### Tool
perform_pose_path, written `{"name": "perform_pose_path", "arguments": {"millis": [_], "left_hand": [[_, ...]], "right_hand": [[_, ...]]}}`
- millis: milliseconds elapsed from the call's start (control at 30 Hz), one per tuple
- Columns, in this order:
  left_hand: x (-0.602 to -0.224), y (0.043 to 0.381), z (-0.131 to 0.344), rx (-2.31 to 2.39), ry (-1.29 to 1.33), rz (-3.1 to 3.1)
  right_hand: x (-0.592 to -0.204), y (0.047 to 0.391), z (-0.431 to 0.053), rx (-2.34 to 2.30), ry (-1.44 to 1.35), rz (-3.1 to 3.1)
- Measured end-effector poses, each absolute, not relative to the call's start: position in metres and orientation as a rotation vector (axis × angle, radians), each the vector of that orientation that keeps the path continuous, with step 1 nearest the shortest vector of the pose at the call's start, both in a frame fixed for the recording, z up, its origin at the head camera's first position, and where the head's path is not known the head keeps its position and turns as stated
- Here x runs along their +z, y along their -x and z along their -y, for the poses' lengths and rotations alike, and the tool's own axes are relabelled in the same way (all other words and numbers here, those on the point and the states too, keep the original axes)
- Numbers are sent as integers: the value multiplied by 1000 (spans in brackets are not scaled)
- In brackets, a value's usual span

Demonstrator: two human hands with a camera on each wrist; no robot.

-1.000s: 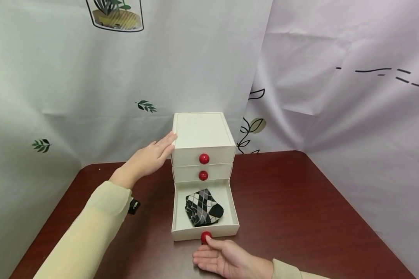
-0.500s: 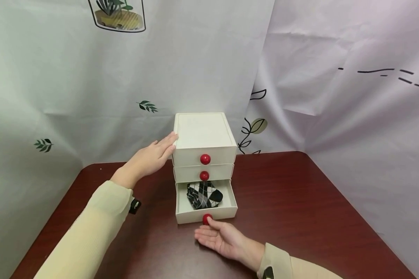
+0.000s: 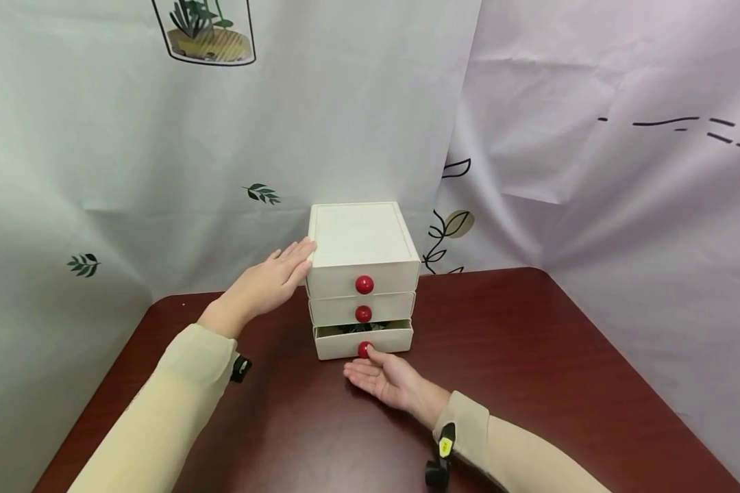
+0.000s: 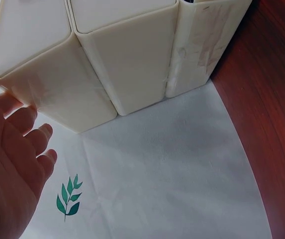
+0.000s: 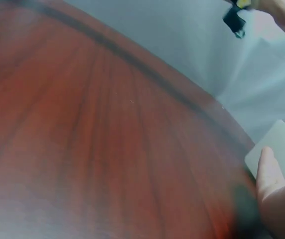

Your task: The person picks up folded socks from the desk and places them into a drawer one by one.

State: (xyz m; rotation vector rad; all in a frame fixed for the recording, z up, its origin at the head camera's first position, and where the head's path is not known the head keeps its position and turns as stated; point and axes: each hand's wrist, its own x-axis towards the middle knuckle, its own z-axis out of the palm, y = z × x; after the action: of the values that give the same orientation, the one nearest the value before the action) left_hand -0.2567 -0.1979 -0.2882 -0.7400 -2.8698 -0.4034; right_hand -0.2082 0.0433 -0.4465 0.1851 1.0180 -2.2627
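Observation:
A white cabinet of three stacked drawers [image 3: 365, 233] stands on the table, each with a red knob. The bottom drawer [image 3: 338, 348] sticks out a little. Patterned dark cloth, the argyle socks [image 3: 359, 328], shows through the gap above its front; most of it is hidden. My left hand [image 3: 262, 284] rests with extended fingers against the cabinet's upper left edge, and the left wrist view shows its fingertips at the side wall [image 4: 77, 94]. Palm up, my right hand [image 3: 395, 383] has its thumb on the bottom red knob [image 3: 364, 348], its other fingers stretched out below.
A dark red wooden table [image 3: 506, 370] carries the cabinet. Close behind it hangs a pale cloth backdrop [image 3: 370, 123] with printed leaves. A small dark device [image 3: 438, 465] is strapped at my right wrist.
The bottom drawer has slid most of the way into the cabinet, taking the socks with it. My right hand has moved forward with its knob; my left hand has stayed against the cabinet.

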Motion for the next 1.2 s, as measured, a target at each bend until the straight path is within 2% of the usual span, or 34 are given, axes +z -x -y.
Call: {"name": "perform_pose_path", "arguments": {"millis": [767,1000,1200], "left_hand": [[-290,264,200,-379,739,2898],[-290,260,198,-337,711,2915],[-298,229,195,-351,681,2853]], "right_hand": [[-448,237,-36,-2272,-161,-1057],[-432,220,-37,-2256,-31,-1126],[-414,188,-51,-2133,239,-1352]]}}
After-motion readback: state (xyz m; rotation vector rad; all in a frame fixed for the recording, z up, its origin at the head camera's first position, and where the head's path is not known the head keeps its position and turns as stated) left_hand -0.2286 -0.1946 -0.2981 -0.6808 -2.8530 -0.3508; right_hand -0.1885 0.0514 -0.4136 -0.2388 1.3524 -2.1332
